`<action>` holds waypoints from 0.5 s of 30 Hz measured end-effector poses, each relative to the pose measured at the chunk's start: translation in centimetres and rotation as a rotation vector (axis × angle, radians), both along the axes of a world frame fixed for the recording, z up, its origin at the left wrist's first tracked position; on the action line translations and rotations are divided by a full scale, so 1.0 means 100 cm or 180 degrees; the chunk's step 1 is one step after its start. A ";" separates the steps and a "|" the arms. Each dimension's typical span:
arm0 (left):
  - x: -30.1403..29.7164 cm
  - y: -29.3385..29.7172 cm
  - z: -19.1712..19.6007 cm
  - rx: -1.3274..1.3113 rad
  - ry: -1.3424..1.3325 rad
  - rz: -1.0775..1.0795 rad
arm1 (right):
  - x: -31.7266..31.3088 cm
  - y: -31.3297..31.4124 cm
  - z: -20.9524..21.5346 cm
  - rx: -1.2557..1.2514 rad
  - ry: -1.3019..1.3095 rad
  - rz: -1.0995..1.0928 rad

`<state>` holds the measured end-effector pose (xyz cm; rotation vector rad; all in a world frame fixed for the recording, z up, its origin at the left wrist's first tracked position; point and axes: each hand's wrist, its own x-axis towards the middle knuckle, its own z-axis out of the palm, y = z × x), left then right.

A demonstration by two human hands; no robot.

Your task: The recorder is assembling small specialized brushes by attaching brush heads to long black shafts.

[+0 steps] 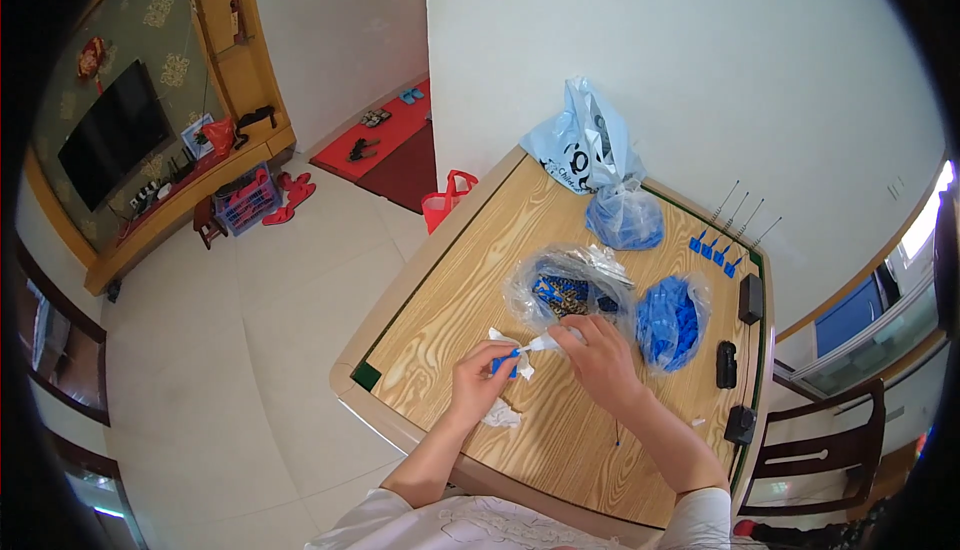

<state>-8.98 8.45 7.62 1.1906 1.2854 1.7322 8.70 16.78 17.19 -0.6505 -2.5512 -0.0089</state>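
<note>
My left hand [477,378] pinches a small blue plastic piece [507,363] near the front of the wooden table [420,360]. In my right hand [603,358] is a small white squeeze bottle [543,343], tipped sideways with its narrow nozzle at the blue piece. Whether the tip touches it is too small to tell. A crumpled white tissue [526,369] shows around the blue piece, and another wad of tissue [502,414] lies nearer me. Just beyond my hands sits an open clear bag [515,290] of blue and brownish small parts.
Right of that bag stands a bag of blue pieces [672,325], with a tied clear bag [625,218] and a light-blue bag [580,140] farther back. Several blue pieces with upright springy rods [712,252] line the far right edge. Black devices [727,363] lie along the right side.
</note>
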 end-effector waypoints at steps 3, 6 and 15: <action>-0.001 0.001 -0.002 0.0072 0.0045 0.0025 | 0.000 0.000 0.002 0.0042 -0.0045 0.0001; -0.001 0.001 0.001 0.0014 0.0064 0.0004 | 0.000 0.000 0.001 0.0021 0.0021 0.0017; 0.001 0.002 -0.001 0.0098 0.0094 0.0026 | 0.001 -0.001 0.005 0.0046 -0.0027 0.0000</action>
